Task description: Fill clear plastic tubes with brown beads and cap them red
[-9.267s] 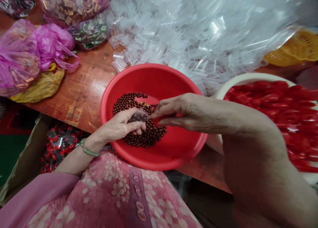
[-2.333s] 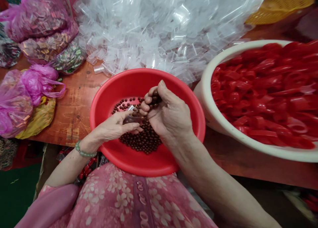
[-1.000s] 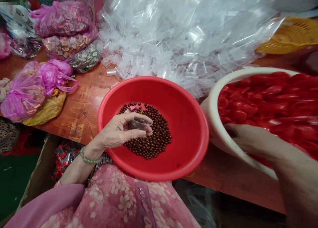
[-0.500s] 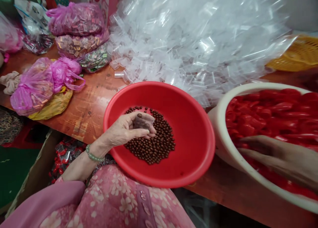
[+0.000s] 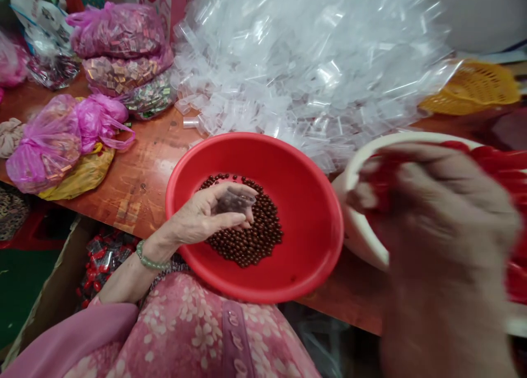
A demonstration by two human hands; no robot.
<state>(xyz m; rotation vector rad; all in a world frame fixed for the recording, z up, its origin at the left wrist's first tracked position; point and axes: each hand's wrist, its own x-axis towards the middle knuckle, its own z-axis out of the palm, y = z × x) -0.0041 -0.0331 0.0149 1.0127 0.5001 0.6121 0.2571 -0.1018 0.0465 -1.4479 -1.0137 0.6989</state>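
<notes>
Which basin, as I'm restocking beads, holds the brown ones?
The red basin under the left hand holds the brown beads; the cream basin beside it holds red plastic pieces.
</notes>
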